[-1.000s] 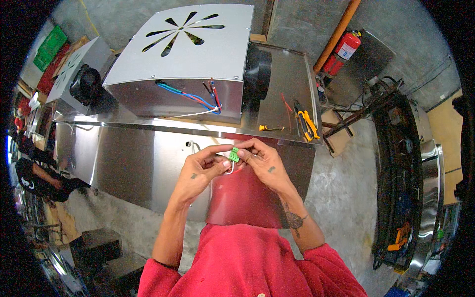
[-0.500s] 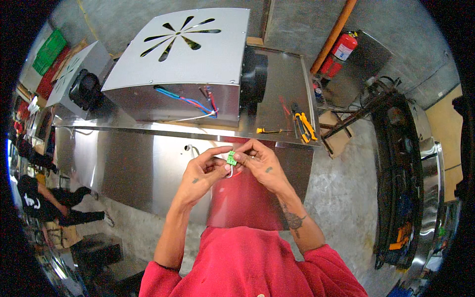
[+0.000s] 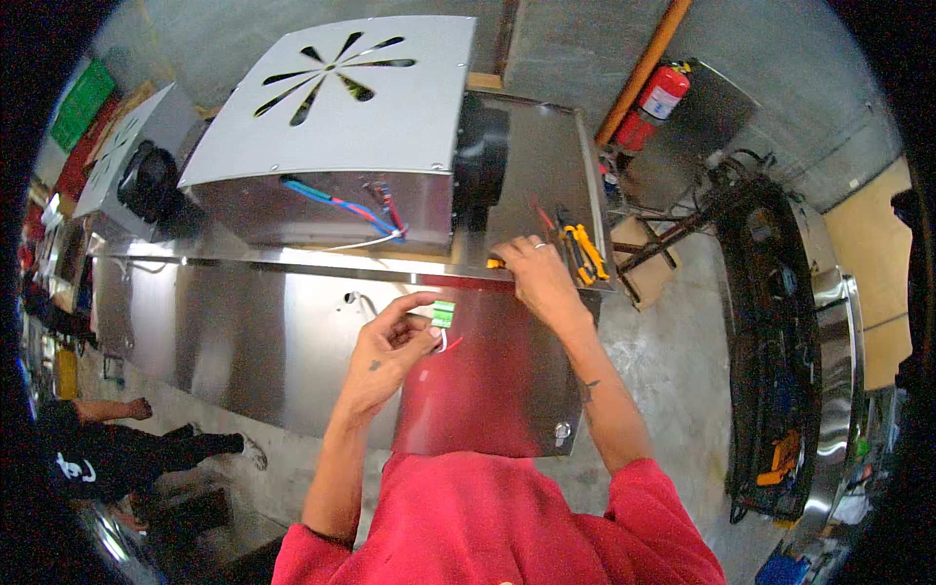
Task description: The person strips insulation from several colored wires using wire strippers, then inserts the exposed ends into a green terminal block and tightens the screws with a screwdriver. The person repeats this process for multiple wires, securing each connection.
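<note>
A small green terminal block (image 3: 444,314) is pinched upright between the thumb and fingers of my left hand (image 3: 388,341), over the steel front of the bench. A short white wire (image 3: 445,341) and a red wire (image 3: 454,343) hang from its lower side. My right hand (image 3: 541,278) is at the bench's front edge, its fingers curled over a screwdriver. Only the end of the yellow screwdriver handle (image 3: 495,262) shows beside the fingers; its shaft is hidden under the hand.
Yellow-handled pliers (image 3: 589,255) lie right of my right hand. A metal housing (image 3: 322,210) with coloured wires (image 3: 346,205) and a black round duct (image 3: 481,161) stands on the bench. A fire extinguisher (image 3: 655,105) is at the back right; another person (image 3: 146,453) is at the left.
My right hand has let go of the green terminal block and moved up and right onto the screwdriver. My left hand keeps the block. The view has shifted slightly.
</note>
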Demonstrator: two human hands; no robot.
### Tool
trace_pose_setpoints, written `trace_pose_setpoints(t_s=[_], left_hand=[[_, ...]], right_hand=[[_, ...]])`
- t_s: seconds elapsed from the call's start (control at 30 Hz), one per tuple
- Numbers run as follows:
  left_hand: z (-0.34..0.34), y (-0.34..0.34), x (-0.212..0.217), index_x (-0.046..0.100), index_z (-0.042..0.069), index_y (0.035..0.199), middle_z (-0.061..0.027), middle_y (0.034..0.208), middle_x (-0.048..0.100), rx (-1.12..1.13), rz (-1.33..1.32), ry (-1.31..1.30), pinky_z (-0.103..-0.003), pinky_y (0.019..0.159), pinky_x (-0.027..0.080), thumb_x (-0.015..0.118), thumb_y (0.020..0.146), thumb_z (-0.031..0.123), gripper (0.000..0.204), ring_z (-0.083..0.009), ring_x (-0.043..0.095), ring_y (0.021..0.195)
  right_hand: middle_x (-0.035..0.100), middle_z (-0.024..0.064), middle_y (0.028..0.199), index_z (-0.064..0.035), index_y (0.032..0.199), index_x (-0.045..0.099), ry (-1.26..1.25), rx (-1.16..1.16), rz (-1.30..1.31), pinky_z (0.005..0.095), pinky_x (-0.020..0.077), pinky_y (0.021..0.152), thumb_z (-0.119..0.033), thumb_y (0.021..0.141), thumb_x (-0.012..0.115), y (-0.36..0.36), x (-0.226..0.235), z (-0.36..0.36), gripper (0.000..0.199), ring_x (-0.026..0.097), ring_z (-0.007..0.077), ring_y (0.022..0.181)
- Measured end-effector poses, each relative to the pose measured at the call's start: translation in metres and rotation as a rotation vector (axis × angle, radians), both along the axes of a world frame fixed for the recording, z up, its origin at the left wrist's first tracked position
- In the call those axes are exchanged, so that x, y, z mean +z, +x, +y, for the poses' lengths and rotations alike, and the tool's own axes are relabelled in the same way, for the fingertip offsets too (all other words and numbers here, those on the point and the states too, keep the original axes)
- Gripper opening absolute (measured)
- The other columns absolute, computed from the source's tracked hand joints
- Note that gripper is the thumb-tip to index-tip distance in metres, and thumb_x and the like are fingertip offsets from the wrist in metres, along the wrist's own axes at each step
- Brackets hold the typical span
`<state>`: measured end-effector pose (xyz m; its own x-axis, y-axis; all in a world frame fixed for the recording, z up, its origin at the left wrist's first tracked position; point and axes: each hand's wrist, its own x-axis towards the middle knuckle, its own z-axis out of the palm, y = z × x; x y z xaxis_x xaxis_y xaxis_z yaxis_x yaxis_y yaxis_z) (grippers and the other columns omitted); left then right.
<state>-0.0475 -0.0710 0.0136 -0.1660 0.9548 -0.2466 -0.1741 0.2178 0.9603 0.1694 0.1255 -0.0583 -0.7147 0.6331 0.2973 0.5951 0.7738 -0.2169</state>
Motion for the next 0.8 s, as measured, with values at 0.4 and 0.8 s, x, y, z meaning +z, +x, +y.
trace_pose_setpoints(t_s=[0.4, 0.8], left_hand=[[0.001, 0.001, -0.003, 0.063, 0.006, 0.144, -0.0055, 0.106, 0.073, 0.03, 0.017, 0.001, -0.029, 0.094, 0.058, 0.077, 0.098, 0.008, 0.048, -0.0136, 0.071, 0.099], [0.003, 0.011, 0.003, 0.063, 0.005, 0.144, -0.0005, 0.099, 0.07, 0.032, 0.029, 0.0, -0.022, 0.079, 0.052, 0.073, 0.1, 0.002, 0.045, -0.006, 0.064, 0.09]], right_hand=[[0.06, 0.0218, 0.123, -0.0045, 0.142, 0.06, 0.017, 0.03, 0.233, 0.045, 0.0518, 0.102, 0.004, 0.093, 0.06, -0.004, 0.049, -0.003, 0.049, 0.062, 0.04, 0.109], [0.06, 0.0198, 0.13, -0.0041, 0.156, 0.031, -0.677, 0.135, 1.226, 0.0386, 0.0582, 0.099, -0.004, 0.111, 0.053, -0.02, 0.096, -0.1, 0.05, 0.071, 0.0258, 0.111]])
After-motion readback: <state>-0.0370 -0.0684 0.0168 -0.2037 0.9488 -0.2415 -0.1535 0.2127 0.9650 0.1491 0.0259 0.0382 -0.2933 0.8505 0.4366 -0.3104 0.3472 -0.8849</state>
